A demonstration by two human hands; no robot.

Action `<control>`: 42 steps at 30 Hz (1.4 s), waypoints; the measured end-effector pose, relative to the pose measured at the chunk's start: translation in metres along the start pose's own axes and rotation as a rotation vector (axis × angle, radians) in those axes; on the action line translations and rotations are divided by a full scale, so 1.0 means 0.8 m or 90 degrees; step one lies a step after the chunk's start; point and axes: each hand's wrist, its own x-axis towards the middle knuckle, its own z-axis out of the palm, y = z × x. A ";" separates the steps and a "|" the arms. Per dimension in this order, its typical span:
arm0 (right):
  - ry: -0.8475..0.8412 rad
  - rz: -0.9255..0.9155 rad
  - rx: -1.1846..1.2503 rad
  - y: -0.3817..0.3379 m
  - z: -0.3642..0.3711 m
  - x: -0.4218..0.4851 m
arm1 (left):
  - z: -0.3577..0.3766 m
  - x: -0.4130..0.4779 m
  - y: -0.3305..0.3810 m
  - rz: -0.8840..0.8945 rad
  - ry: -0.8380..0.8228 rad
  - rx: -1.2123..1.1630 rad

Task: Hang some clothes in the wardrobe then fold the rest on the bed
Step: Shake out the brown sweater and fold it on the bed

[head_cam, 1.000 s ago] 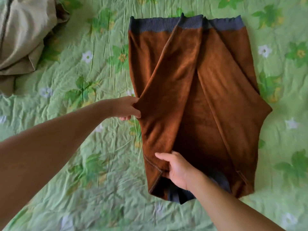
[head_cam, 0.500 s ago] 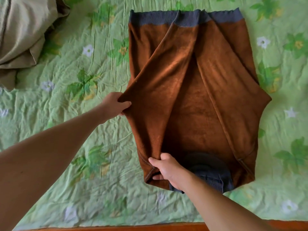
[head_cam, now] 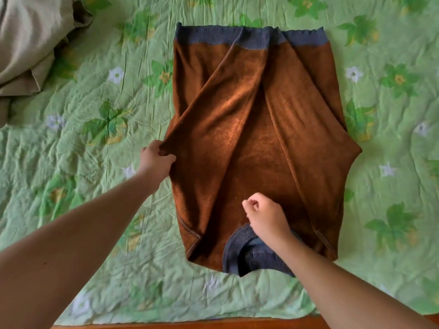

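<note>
Tally: one rust-brown fleece sweater (head_cam: 261, 138), one crumpled beige garment (head_cam: 26, 43), green floral bedsheet (head_cam: 71, 150). Left hand (head_cam: 155, 160) pinches the sweater's edge, right hand (head_cam: 266, 217) curled up empty.

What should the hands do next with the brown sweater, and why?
Probably lay the pinched side fold flat and smooth it. The left hand pinches the left edge of the brown sweater, and the right hand hovers curled near the collar, holding nothing.
</note>
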 end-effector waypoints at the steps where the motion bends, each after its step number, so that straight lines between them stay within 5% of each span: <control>1: 0.032 -0.020 -0.043 0.008 -0.013 0.007 | -0.001 -0.001 0.001 -0.021 -0.018 -0.040; 5: 0.232 -0.076 -0.153 0.037 -0.061 0.036 | -0.010 -0.016 0.006 -0.077 -0.042 -0.179; 8: 0.344 0.059 -0.180 0.076 -0.094 0.043 | -0.003 -0.048 -0.018 -0.112 -0.056 -0.151; 11: 0.282 0.233 -0.114 0.117 -0.111 0.029 | 0.018 -0.097 -0.059 -0.152 -0.060 -0.089; 20: 0.179 0.306 0.299 0.184 -0.113 -0.009 | 0.057 -0.171 -0.135 -0.165 -0.026 -0.052; 28: 0.100 0.279 0.287 0.246 -0.134 -0.011 | 0.049 -0.189 -0.161 -0.115 0.037 0.091; 33: 0.126 0.155 0.168 0.250 -0.147 -0.032 | 0.055 -0.239 -0.168 0.009 0.055 0.190; 37: 0.078 -0.072 0.043 0.248 -0.154 -0.042 | 0.039 -0.250 -0.169 0.237 -0.004 0.305; 42: 0.139 -0.405 -0.323 0.250 -0.167 -0.035 | 0.013 -0.230 -0.164 0.468 0.013 0.625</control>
